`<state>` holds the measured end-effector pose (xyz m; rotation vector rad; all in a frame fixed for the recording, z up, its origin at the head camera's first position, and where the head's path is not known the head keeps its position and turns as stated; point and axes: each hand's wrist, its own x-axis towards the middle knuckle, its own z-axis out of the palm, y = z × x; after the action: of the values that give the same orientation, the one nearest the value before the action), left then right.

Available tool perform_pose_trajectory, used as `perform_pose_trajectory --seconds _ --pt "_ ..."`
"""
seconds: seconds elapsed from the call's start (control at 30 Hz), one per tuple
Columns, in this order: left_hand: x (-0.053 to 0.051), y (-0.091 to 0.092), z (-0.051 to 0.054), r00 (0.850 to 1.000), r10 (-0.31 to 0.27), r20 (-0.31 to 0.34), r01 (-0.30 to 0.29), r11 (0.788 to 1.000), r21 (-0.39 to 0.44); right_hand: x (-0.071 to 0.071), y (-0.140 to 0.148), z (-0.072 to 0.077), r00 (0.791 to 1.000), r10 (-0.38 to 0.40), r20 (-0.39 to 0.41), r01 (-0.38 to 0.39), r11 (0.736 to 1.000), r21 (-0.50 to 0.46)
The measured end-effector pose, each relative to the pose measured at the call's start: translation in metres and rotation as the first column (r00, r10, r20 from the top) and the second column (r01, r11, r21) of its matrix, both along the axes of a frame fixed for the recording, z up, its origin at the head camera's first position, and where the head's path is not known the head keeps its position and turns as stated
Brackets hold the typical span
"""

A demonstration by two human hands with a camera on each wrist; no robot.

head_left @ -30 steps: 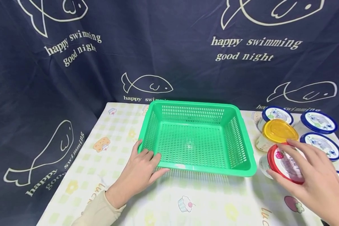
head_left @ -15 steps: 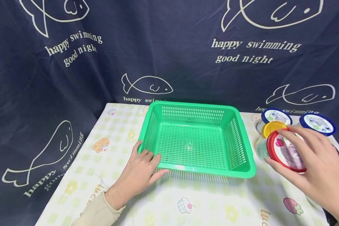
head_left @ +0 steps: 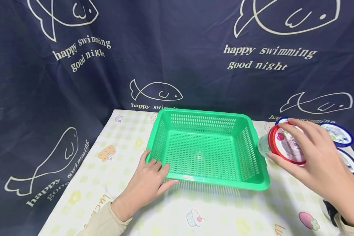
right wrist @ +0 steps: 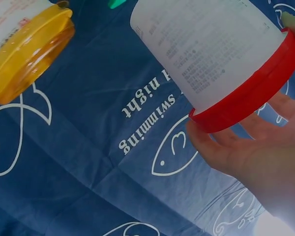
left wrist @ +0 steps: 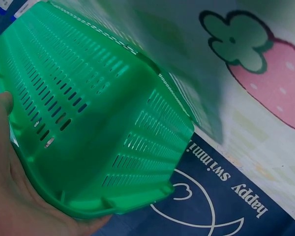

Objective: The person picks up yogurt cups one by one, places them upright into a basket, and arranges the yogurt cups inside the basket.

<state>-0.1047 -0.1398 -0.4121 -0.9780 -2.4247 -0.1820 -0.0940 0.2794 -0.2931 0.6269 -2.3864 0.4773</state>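
Observation:
A green plastic basket (head_left: 212,181) with slotted walls stands on the table in the head view. My left hand (head_left: 147,182) grips its near left corner, fingers curled over the rim and thumb outside; the left wrist view shows this hand (left wrist: 19,187) against the basket wall (left wrist: 88,118). My right hand (head_left: 320,157) holds a white plastic tub with a red lid (head_left: 289,146), tilted and off the table, just right of the basket. In the right wrist view, fingers and thumb clasp the tub (right wrist: 206,54) around its red lid (right wrist: 250,93). Nothing is inside the basket.
Behind the right hand stand tubs with blue lids (head_left: 337,135), partly hidden. A tub with a yellow lid (right wrist: 34,54) shows in the right wrist view. A patterned cloth (head_left: 224,213) covers the table, and a dark blue fish-print curtain (head_left: 200,65) hangs behind.
My right hand has lifted the red-lidded tub from the table and carried it up and left toward the basket. The left hand keeps its grip on the basket's corner.

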Motion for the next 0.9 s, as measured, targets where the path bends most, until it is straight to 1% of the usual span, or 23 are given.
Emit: perform_pose_trajectory --seconds 0.17,0.4,0.57,0.83,0.9 --pt "0.000 0.002 0.001 1.000 -0.003 0.008 0.003 1.000 -0.007 -0.011 -0.001 0.003 1.000 0.015 -0.007 -0.015 1.000 -0.020" --pt "0.001 0.003 0.000 1.000 -0.005 0.019 0.005 1.000 0.001 -0.025 -0.007 0.003 0.998 0.007 0.065 -0.006 1.000 -0.022" --pt "0.001 0.003 0.001 1.000 -0.003 0.018 0.003 1.000 0.001 -0.034 -0.013 0.001 0.997 -0.003 0.082 0.003 1.000 -0.002" --pt "0.001 0.001 0.003 1.000 0.011 0.029 -0.011 1.000 -0.005 -0.054 -0.022 -0.005 0.995 0.062 0.076 -0.062 0.998 0.009" --pt "0.001 0.001 0.002 0.999 0.011 0.033 -0.011 1.000 -0.005 -0.058 -0.023 -0.006 0.995 0.064 0.074 -0.065 0.998 0.016"
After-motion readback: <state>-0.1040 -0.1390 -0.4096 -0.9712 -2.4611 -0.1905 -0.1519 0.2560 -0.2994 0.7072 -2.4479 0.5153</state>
